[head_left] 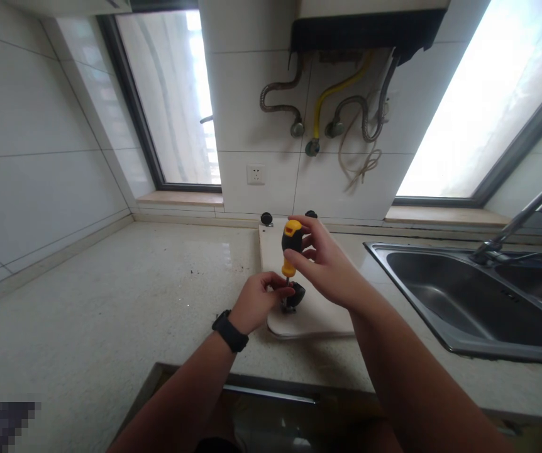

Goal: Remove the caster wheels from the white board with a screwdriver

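Observation:
My right hand (322, 261) grips the yellow and black handle of a stubby screwdriver (290, 246), held upright with its tip down on a small black caster wheel (294, 296). My left hand (256, 301), with a black watch on the wrist, pinches the caster's metal mount and steadies it. The caster sits near the front corner of a pale rounded board (315, 318) lying on the counter. Two more black casters (266, 218) stand at the board's far edge.
A steel double sink (445, 302) with a tap (525, 217) lies to the right. The speckled countertop (110, 296) stretches left to a tiled wall. Windows, a wall socket (255, 174) and hoses under a water heater are behind. A dark cooktop edge (271, 393) is at the front.

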Tool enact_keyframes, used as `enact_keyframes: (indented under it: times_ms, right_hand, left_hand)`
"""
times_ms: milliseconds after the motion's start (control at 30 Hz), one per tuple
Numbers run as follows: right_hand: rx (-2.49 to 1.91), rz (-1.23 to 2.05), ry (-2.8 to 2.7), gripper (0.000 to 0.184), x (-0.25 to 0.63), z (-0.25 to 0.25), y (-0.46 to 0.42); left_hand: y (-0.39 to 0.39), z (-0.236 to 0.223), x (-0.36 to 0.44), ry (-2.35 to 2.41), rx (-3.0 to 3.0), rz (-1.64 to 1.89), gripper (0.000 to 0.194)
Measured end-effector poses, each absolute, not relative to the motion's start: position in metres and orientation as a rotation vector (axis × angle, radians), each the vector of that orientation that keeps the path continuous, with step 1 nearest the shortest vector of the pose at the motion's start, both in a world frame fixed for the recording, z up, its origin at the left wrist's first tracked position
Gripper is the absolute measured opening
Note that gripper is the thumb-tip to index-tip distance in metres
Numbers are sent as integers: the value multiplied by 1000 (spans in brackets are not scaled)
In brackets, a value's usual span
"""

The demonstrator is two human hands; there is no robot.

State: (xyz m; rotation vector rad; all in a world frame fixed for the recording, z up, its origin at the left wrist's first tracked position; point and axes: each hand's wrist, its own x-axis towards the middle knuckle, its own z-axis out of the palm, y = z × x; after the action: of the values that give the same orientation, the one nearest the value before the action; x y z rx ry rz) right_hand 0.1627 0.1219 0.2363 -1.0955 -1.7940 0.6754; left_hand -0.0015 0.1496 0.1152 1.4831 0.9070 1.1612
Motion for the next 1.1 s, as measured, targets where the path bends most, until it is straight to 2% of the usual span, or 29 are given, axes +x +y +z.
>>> enact_keyframes:
  times_ms: [300, 500, 600, 733, 867, 1100]
  right_hand:
    - [-1157, 526, -1809, 56, 162, 235, 124]
    - [-1106, 571, -1763, 65, 165, 235, 129]
    - [-1069, 653, -1710, 70, 166, 233, 132]
    - [-982, 756, -1704, 65, 167, 228, 134]
    - [-953, 783, -1735, 59, 165, 225, 132]
    - [-1063, 572, -1828, 55, 162, 232, 127]
  left_hand:
    - [150, 123, 7, 979, 1477, 1162, 43]
    - [152, 124, -4, 970, 1650, 1105, 24]
    - [152, 126, -12, 876, 1708, 1023, 23]
    - [153, 122, -14, 783, 1635, 1020, 23]
    - [154, 119, -8, 888, 1554, 1111, 20]
    - [152, 118, 3, 912, 1428, 1167, 37]
